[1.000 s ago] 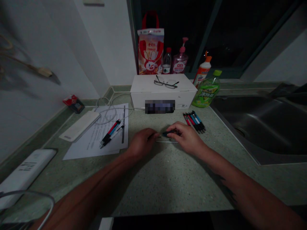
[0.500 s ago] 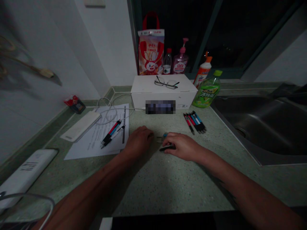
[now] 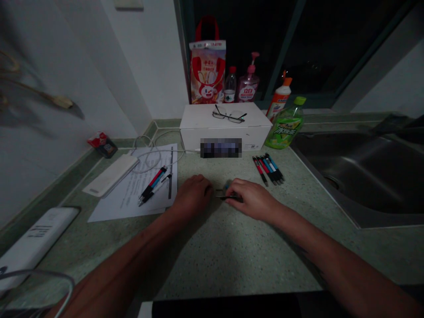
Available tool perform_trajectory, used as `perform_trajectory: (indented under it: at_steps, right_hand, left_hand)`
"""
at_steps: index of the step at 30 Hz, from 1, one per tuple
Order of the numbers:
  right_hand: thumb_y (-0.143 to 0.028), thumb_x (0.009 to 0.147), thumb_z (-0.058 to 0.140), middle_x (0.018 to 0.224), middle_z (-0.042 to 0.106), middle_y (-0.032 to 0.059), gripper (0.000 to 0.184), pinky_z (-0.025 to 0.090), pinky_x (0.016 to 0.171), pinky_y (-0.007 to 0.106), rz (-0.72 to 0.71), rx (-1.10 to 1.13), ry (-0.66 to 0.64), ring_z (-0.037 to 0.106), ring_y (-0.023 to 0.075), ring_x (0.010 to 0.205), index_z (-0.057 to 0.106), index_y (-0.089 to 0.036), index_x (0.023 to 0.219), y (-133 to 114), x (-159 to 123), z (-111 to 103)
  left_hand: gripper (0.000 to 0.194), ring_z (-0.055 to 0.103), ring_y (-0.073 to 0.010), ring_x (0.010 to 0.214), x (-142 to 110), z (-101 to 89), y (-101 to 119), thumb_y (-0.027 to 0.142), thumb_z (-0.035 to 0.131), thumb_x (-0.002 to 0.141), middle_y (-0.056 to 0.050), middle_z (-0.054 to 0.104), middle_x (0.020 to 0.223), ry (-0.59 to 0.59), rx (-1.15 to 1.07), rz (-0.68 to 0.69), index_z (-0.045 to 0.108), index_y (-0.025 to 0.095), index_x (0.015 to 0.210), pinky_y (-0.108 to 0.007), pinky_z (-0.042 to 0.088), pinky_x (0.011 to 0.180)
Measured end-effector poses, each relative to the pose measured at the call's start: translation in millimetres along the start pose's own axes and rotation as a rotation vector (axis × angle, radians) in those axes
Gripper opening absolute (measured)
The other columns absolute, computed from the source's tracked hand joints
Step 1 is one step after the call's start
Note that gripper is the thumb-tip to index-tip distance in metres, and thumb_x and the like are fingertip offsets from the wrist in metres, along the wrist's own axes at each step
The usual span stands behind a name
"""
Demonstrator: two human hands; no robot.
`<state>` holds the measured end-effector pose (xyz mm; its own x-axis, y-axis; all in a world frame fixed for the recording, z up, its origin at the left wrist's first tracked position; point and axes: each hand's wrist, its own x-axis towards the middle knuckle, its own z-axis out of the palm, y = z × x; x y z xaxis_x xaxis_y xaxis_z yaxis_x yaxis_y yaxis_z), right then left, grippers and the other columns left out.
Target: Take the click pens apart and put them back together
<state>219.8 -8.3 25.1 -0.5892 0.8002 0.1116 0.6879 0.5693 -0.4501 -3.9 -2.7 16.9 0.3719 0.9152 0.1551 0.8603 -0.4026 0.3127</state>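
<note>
My left hand (image 3: 193,195) rests knuckles up on the green speckled counter (image 3: 232,247), fingers curled under; what it holds, if anything, is hidden. My right hand (image 3: 253,198) lies just to its right, fingertips pinching a dark pen part (image 3: 228,197) against the counter. A small blue piece (image 3: 227,186) and a thin rod lie between the two hands. Several pens (image 3: 269,168) lie in a row beyond my right hand. Two or three more pens (image 3: 153,181) rest on a sheet of paper (image 3: 132,194) to the left.
A white box (image 3: 225,126) with glasses (image 3: 229,115) on top stands at the back. Behind it are a red bag (image 3: 208,73) and bottles; a green bottle (image 3: 285,125) leans by the steel sink (image 3: 364,176). A power bank (image 3: 111,175), cable and power strip (image 3: 33,240) lie left.
My right hand pulled back toward me with the dark pen part, then moved it slightly forward again. My left hand stayed almost still.
</note>
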Motion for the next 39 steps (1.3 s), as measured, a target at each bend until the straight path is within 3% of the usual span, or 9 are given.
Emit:
perform_trajectory:
  at_steps: [10,17,25,29,33,39]
  right_hand:
    - [-0.017,0.09,0.072,0.091,0.064,0.0034,0.007,0.041,0.069,0.029,0.053,-0.031,0.053,0.06,0.0168,0.078,0.067,-0.019,0.095,1,2,0]
    - [-0.019,0.09,0.073,0.091,0.064,0.0033,0.008,0.04,0.067,0.028,0.073,-0.033,0.089,0.06,0.0172,0.078,0.067,-0.018,0.095,7,2,-1]
    - [-0.02,0.09,0.073,0.092,0.066,0.0033,0.008,0.04,0.068,0.029,0.078,-0.047,0.08,0.061,0.0174,0.079,0.067,-0.019,0.096,5,2,-1]
    - [-0.021,0.09,0.072,0.091,0.066,0.003,0.007,0.04,0.067,0.028,0.067,-0.043,0.09,0.061,0.0168,0.077,0.067,-0.02,0.095,6,1,0]
    - [-0.022,0.091,0.072,0.089,0.067,0.0025,0.007,0.04,0.066,0.028,0.053,-0.02,0.135,0.062,0.0168,0.077,0.067,-0.02,0.096,5,1,1]
    - [-0.024,0.094,0.069,0.087,0.069,0.0019,0.006,0.042,0.068,0.029,0.022,0.046,0.202,0.063,0.0174,0.077,0.067,-0.021,0.099,-1,1,0]
  left_hand:
    - [0.015,0.063,-0.025,0.097,-3,0.6,-1,0.016,0.059,0.093,-0.009,0.068,0.101,0.028,-0.085,0.003,0.072,0.016,0.1,-0.038,0.05,0.088]
    - [0.015,0.063,-0.025,0.097,1,2.6,0,0.016,0.06,0.093,-0.008,0.07,0.099,-0.052,-0.052,0.175,0.074,0.018,0.097,-0.038,0.049,0.089]
    - [0.015,0.065,-0.0271,0.094,1,-0.7,2,0.019,0.059,0.095,-0.01,0.07,0.096,-0.123,-0.015,0.09,0.073,0.015,0.096,-0.04,0.05,0.087]
    - [0.019,0.066,-0.0295,0.101,-3,3.3,1,0.016,0.058,0.094,-0.013,0.07,0.103,-0.073,-0.051,0.059,0.071,0.013,0.108,-0.042,0.051,0.091]
    - [0.026,0.065,-0.028,0.106,-3,1.0,3,0.014,0.053,0.095,-0.013,0.068,0.109,0.072,-0.196,0.028,0.07,0.015,0.114,-0.042,0.051,0.095]
    - [0.016,0.066,-0.0215,0.088,-1,-5.2,11,0.025,0.057,0.092,-0.007,0.072,0.094,0.155,-0.653,-0.098,0.071,0.018,0.095,-0.037,0.054,0.085]
